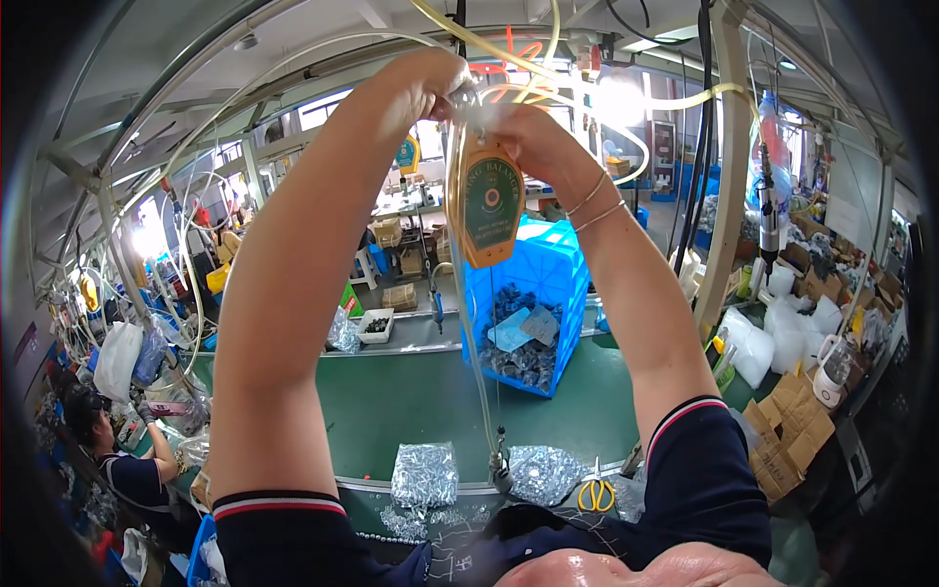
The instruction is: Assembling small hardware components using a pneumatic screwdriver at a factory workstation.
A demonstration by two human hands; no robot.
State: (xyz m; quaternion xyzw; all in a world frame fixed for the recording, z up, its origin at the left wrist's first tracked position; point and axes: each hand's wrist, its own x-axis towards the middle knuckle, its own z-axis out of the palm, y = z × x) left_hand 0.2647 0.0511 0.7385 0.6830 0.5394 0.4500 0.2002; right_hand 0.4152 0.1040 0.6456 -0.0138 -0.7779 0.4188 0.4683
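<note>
Both my arms are raised overhead to an orange and green spring balancer hanging in front of me. My left hand is closed by the metal hook at its top, the fingertips partly lost in glare. Beside it, my right hand has its fingers bent against the balancer's upper end. A clear hose runs down along the balancer. Below hangs a dark tool at the bench's near edge, only its upper part plainly visible.
A blue crate of dark parts stands on the green bench. Nearer me lie a bag of screws, another clear bag and yellow-handled scissors. Posts and hoses surround me; a person works at the left.
</note>
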